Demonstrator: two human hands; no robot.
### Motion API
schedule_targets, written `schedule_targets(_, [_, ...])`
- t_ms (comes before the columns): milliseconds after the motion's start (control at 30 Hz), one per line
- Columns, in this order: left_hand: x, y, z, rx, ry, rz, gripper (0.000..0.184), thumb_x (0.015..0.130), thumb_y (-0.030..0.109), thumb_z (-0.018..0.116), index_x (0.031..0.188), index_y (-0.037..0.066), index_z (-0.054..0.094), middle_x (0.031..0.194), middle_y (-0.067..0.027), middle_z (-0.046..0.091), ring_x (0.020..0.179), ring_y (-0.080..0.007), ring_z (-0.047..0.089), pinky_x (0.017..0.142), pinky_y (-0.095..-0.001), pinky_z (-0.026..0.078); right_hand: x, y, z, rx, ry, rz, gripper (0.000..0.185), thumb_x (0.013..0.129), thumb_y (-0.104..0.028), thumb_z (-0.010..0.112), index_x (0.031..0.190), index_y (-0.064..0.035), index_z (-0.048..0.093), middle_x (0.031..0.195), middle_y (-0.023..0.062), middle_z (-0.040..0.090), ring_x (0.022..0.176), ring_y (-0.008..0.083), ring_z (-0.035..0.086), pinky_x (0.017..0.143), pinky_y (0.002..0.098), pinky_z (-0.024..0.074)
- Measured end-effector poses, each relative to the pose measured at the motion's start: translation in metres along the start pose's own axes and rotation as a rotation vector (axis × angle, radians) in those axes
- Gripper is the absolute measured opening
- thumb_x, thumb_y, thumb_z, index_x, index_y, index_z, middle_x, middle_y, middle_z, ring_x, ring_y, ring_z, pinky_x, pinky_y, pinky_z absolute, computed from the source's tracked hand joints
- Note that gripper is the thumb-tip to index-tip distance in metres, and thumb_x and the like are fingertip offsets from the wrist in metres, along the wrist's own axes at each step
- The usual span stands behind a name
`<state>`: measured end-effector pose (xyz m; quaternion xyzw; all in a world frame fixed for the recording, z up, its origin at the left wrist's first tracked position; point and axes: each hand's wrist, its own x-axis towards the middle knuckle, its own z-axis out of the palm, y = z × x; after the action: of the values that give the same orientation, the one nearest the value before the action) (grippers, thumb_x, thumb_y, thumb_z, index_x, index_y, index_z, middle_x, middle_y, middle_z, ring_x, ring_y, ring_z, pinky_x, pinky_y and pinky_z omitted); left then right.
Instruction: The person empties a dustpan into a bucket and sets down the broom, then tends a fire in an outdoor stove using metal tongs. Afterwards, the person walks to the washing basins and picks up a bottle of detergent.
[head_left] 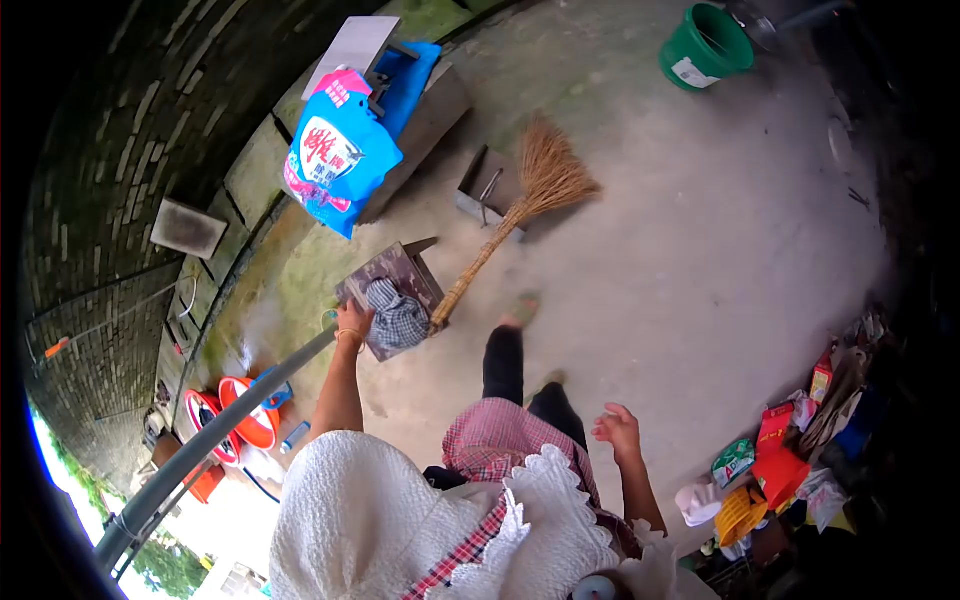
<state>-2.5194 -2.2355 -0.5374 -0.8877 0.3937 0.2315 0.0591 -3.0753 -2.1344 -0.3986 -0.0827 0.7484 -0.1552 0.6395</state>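
Observation:
My left hand (354, 321), a bracelet on its wrist, reaches forward above the edge of a low wooden stool (386, 268). A crumpled black-and-white checked cloth (397, 316) lies on the stool, close to the fingers. The fingers look loosely apart, and I see nothing held; whether they touch the cloth is unclear. The end of a grey pole (220, 428) shows beside this wrist, with no clear grip on it. My right hand (618, 429) hangs at my side, fingers apart and holding nothing. A straw broom (556, 172) has its handle end by the stool.
A metal dustpan (490, 184) lies under the broom head. A blue printed bag (335, 155) stands at the upper left, near a brick wall (110, 190). A green bucket (706, 48) is at the upper right. Red basins (250, 425) lie left, piled packaging (775, 465) right.

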Motion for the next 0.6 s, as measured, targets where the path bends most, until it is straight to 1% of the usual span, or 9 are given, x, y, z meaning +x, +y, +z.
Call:
schedule_targets(167, [0.025, -0.048, 0.044, -0.342, -0.175, 0.075, 0.058, 0.068, 0.031, 0.063, 0.112, -0.004, 0.049, 0.108, -0.0252, 0.054, 0.103, -0.0363, 0.05, 0.088, -0.0382, 0.04, -0.007, 0.013, -0.038, 0.057, 0.048, 0.034, 0.034, 0.076, -0.006, 0.05, 0.109, 0.0008, 0.047, 0.074, 0.0133, 0.059, 0.055, 0.0209, 0.06, 0.047, 0.0286, 0.0492])
schedule_targets(233, [-0.004, -0.005, 0.009, -0.228, -0.235, 0.001, 0.058, 0.068, 0.029, 0.064, 0.113, -0.004, 0.049, 0.109, -0.0234, 0.054, 0.104, -0.0334, 0.051, 0.088, -0.0364, 0.04, -0.012, 0.008, -0.05, 0.033, 0.083, 0.042, 0.035, 0.076, -0.006, 0.051, 0.11, 0.0004, 0.046, 0.074, 0.0133, 0.059, 0.054, 0.0202, 0.06, 0.047, 0.0285, 0.0494])
schedule_targets(367, [0.004, -0.006, 0.037, -0.194, -0.263, -0.012, 0.059, 0.067, 0.022, 0.067, 0.117, 0.0, 0.047, 0.105, -0.0193, 0.057, 0.096, -0.027, 0.055, 0.081, -0.0341, 0.043, -0.009, 0.002, -0.074, 0.106, 0.129, -0.007, 0.036, 0.076, -0.006, 0.051, 0.11, 0.0009, 0.046, 0.074, 0.0131, 0.06, 0.056, 0.0199, 0.06, 0.048, 0.0283, 0.0496])
schedule_targets(400, [-0.039, 0.046, -0.007, -0.231, -0.331, -0.096, 0.06, 0.065, 0.023, 0.068, 0.117, 0.001, 0.048, 0.102, -0.0185, 0.058, 0.092, -0.0258, 0.056, 0.078, -0.0332, 0.045, -0.008, 0.005, -0.08, 0.101, 0.102, -0.016, 0.036, 0.076, -0.006, 0.051, 0.11, 0.0012, 0.046, 0.074, 0.0131, 0.06, 0.056, 0.0198, 0.06, 0.049, 0.0282, 0.0497])
schedule_targets(433, [-0.016, 0.01, 0.034, -0.2, -0.255, -0.049, 0.064, 0.065, 0.024, 0.069, 0.12, 0.001, 0.046, 0.105, -0.0183, 0.057, 0.095, -0.0252, 0.056, 0.079, -0.033, 0.044, -0.004, 0.007, -0.088, 0.072, 0.084, -0.012, 0.036, 0.076, -0.006, 0.051, 0.11, 0.0012, 0.046, 0.074, 0.0131, 0.06, 0.056, 0.0198, 0.06, 0.049, 0.0282, 0.0497])
schedule_targets(467, [-0.029, 0.023, 0.026, -0.184, -0.298, -0.078, 0.064, 0.066, 0.023, 0.068, 0.121, 0.001, 0.044, 0.11, -0.0185, 0.055, 0.1, -0.0255, 0.054, 0.084, -0.0327, 0.042, 0.003, 0.006, -0.093, 0.082, 0.098, -0.016, 0.036, 0.076, -0.006, 0.051, 0.111, 0.0012, 0.046, 0.074, 0.0132, 0.059, 0.056, 0.0197, 0.06, 0.049, 0.0285, 0.0498])
schedule_targets(500, [-0.038, 0.021, 0.03, -0.2, -0.213, -0.018, 0.065, 0.063, 0.024, 0.07, 0.116, -0.005, 0.046, 0.113, -0.0237, 0.052, 0.106, -0.033, 0.05, 0.088, -0.0358, 0.041, 0.01, 0.007, -0.095, 0.082, 0.1, -0.011, 0.036, 0.076, -0.006, 0.051, 0.111, 0.0013, 0.046, 0.074, 0.0133, 0.059, 0.056, 0.0196, 0.06, 0.049, 0.0287, 0.0498])
schedule_targets(533, [-0.03, -0.005, 0.059, -0.33, -0.18, 0.024, 0.067, 0.064, 0.027, 0.07, 0.117, -0.004, 0.045, 0.114, -0.0239, 0.051, 0.107, -0.034, 0.05, 0.088, -0.0367, 0.041, 0.022, 0.02, -0.105, 0.112, 0.068, -0.031, 0.036, 0.076, -0.006, 0.05, 0.111, 0.0012, 0.045, 0.075, 0.0133, 0.059, 0.055, 0.0196, 0.059, 0.049, 0.0291, 0.0498])
schedule_targets(600, [-0.049, 0.011, 0.046, -0.219, -0.146, -0.17, 0.076, 0.064, 0.032, 0.071, 0.123, -0.003, 0.037, 0.113, -0.0244, 0.051, 0.107, -0.0346, 0.048, 0.09, -0.0391, 0.039, 0.033, 0.031, -0.112, 0.04, 0.088, 0.01, 0.035, 0.077, -0.005, 0.049, 0.11, 0.0014, 0.045, 0.075, 0.0138, 0.059, 0.055, 0.0202, 0.059, 0.049, 0.0294, 0.05])
